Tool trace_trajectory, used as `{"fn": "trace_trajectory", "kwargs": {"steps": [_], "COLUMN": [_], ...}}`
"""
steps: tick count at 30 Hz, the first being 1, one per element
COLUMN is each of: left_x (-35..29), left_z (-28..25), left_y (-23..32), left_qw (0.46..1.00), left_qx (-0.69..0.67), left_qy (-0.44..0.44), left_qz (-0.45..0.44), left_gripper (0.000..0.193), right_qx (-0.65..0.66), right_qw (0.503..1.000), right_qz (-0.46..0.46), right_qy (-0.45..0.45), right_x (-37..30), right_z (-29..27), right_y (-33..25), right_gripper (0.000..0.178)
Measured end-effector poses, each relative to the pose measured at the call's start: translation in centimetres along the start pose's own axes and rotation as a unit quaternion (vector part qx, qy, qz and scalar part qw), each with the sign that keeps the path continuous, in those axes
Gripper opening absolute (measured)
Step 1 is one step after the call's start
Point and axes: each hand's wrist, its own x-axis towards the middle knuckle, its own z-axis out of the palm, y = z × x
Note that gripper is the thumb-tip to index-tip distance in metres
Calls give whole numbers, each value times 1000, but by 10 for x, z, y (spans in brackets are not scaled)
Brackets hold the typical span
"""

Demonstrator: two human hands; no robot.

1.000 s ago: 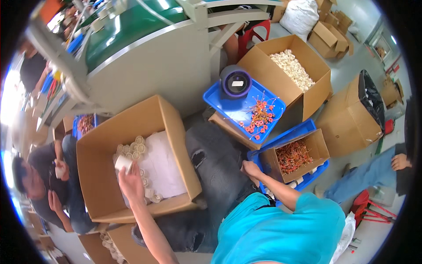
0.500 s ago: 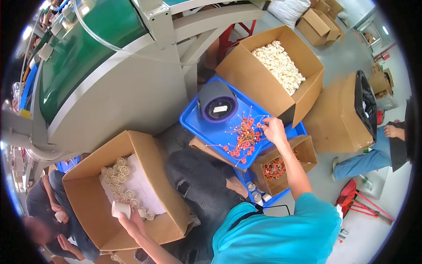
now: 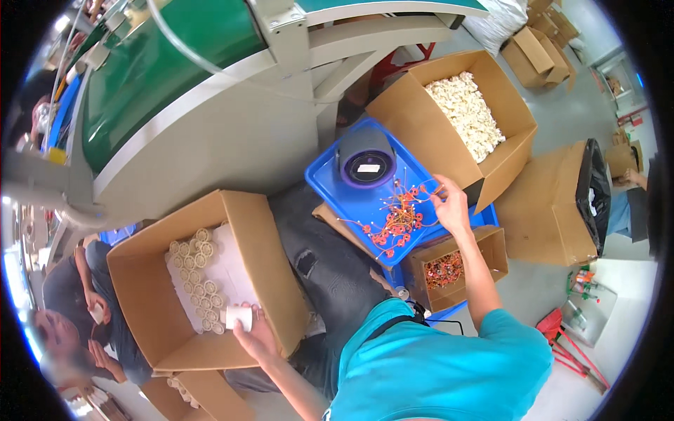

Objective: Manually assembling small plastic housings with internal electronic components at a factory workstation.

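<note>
Over the near right corner of a cardboard box, my left hand is closed around a white cup-shaped part. Rows of cream round parts stand on a pale sheet in that box. At the right rim of a blue tray, my right hand pinches a thin orange-wired piece. Just left of those fingers lies a tangled pile of orange and red wired pieces. A dark grey round device with a purple ring rests on the tray behind the pile.
A small carton of similar wired pieces stands under my right forearm. Beyond the tray is a large box of cream pieces, with a black-lined carton to its right. A green conveyor rises at left; a co-worker sits below it.
My left hand has moved right with the white part, toward the box's side wall. My right hand has pulled slightly away from the pile. The whole view has shifted.
</note>
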Motion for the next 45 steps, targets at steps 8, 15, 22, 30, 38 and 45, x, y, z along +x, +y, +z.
{"fn": "trace_trajectory", "kwargs": {"steps": [8, 15, 22, 30, 38, 45], "left_x": [-4, -10, -46, -56, -89, -87], "left_z": [15, 5, 58, 72, 45, 36], "left_y": [-3, 1, 52, 70, 81, 93], "left_qw": [1000, 999, 921, 656, 829, 761], "left_qx": [6, 14, 303, 612, 466, 541], "left_qy": [-26, -45, -212, -395, -296, -183], "left_qz": [7, 23, 119, 197, 94, 307], "left_gripper": [51, 56, 46, 51, 49, 52], "right_qx": [-34, 50, 88, 220, 305, 345], "right_qw": [997, 977, 976, 833, 846, 847], "right_qz": [-67, -110, -174, -277, -223, -236], "right_qy": [15, 176, -99, -425, -377, -327], "right_x": [2, -24, -123, -183, -188, -213], "right_z": [-20, -33, -17, 58, 73, 74], "right_y": [-18, -66, -168, -200, -208, -219], "right_gripper": [29, 22, 17, 19, 23, 21]}}
